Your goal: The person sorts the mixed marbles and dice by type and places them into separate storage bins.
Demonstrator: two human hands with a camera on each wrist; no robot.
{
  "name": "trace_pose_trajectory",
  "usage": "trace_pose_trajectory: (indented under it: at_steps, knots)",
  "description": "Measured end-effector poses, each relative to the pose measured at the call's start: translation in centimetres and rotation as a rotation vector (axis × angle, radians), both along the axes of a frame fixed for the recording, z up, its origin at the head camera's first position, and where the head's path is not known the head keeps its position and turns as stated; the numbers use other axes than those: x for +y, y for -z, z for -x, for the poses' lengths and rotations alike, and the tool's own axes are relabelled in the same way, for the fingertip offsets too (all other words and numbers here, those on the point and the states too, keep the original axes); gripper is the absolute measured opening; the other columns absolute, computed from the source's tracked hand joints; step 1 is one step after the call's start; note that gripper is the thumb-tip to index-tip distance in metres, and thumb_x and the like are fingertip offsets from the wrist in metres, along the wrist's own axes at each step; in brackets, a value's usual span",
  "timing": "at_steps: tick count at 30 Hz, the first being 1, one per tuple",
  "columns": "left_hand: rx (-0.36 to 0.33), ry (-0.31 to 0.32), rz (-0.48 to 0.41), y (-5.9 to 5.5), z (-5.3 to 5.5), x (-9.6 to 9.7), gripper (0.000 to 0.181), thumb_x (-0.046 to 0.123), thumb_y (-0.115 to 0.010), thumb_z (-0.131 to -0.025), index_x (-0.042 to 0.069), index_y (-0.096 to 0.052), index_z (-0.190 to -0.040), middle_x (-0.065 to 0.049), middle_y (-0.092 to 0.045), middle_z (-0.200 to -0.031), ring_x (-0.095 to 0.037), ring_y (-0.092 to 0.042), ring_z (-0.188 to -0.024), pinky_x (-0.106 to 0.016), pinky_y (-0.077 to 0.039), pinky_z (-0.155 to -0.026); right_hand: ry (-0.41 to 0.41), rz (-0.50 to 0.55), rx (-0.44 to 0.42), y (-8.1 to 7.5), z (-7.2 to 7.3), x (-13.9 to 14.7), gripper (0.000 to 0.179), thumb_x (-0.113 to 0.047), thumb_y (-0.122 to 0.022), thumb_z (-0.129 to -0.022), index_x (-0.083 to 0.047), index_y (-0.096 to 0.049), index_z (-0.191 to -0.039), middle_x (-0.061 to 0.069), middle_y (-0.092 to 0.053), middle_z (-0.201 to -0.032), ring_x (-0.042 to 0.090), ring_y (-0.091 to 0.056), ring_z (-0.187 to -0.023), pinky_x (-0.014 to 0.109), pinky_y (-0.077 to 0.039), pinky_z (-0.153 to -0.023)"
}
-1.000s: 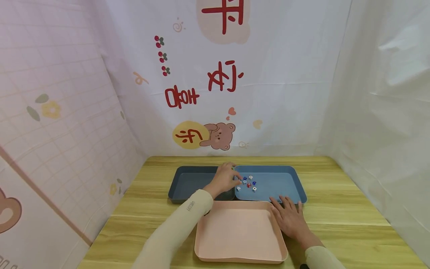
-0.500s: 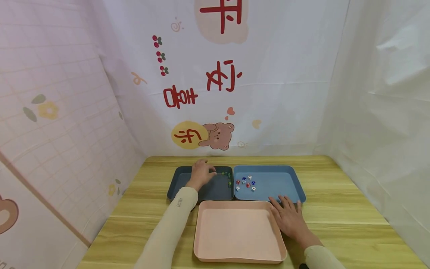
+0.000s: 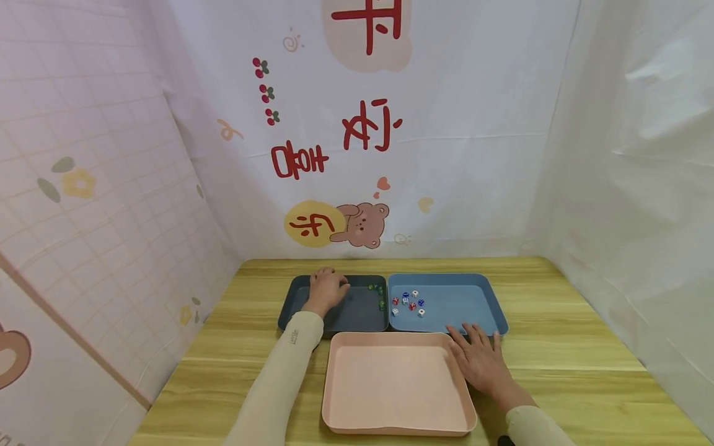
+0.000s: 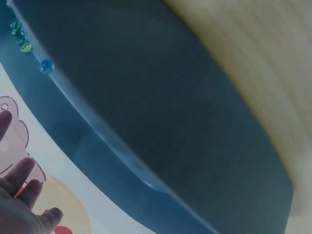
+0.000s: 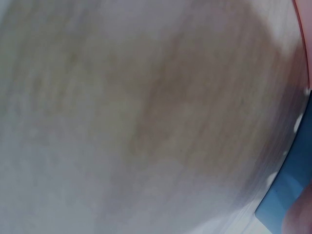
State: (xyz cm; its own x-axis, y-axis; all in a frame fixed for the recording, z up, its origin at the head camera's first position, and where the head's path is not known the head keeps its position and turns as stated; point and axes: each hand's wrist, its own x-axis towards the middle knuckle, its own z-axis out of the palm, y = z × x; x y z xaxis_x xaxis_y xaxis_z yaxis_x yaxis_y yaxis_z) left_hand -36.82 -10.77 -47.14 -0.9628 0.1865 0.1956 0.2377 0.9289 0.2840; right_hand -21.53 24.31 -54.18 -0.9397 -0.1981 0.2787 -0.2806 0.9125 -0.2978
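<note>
My left hand (image 3: 326, 291) is over the left part of the dark blue tray (image 3: 357, 322), with no object visible in its fingers. In the left wrist view, its fingers (image 4: 22, 170) are spread apart. Small green glass marbles (image 3: 382, 305) lie along that tray's right end; a bluish marble (image 4: 47, 67) shows by the wall in the left wrist view. My right hand (image 3: 480, 362) lies with fingers spread at the pink tray's upper right corner, fingertips right at the lighter blue tray's near rim. Several red, white and blue dice (image 3: 413, 306) sit in the left part of the lighter blue tray (image 3: 463, 303).
In front of the two blue trays stands the pink tray (image 3: 398, 384), its far rim close against them. All three are on a wood-grain table (image 3: 580, 371). Printed white cloth (image 3: 474, 124) hangs behind the table and along both sides.
My left hand has moved left, from the dice in the lighter blue tray to over the dark tray. A red die and the green marbles show where it covered them. My right hand stays put.
</note>
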Motion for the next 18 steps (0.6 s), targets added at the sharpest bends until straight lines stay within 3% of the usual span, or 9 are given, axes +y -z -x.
trace_pose_trajectory:
  at_steps: [5,11,18]
  knots:
    - [0.001,0.003,0.016,-0.1,-0.2,-0.4,0.021,0.03,-0.066,-0.096,0.017,-0.077,-0.109,-0.019,-0.053,-0.139,-0.039,-0.041,-0.133,-0.063,-0.026,-0.109,-0.026,0.008,0.034,0.2,0.2,0.0,0.046,-0.037,-0.044,-0.106,-0.011,-0.055,-0.142,0.028,-0.044,-0.145,0.052,-0.033,-0.134,0.077,-0.011,-0.103]
    - [0.019,0.018,-0.003,-0.7,-0.7,-1.2,0.022,0.03,-0.067,-0.096,0.016,-0.076,-0.111,-0.02,-0.053,-0.138,-0.041,-0.042,-0.132,-0.064,-0.026,-0.109,-0.031,-0.023,0.009,-0.3,0.6,0.2,0.046,-0.036,-0.044,-0.106,-0.011,-0.054,-0.143,0.027,-0.046,-0.143,0.052,-0.035,-0.133,0.078,-0.013,-0.102]
    - [0.032,0.022,-0.01,-0.7,-1.7,-1.7,0.04,0.038,-0.062,-0.098,0.013,-0.067,-0.129,-0.021,-0.046,-0.144,-0.041,-0.034,-0.138,-0.066,-0.021,-0.111,0.003,-0.062,-0.031,-1.4,0.5,0.7,0.047,-0.035,-0.046,-0.105,-0.011,-0.051,-0.145,0.028,-0.045,-0.145,0.052,-0.038,-0.133,0.078,-0.016,-0.102]
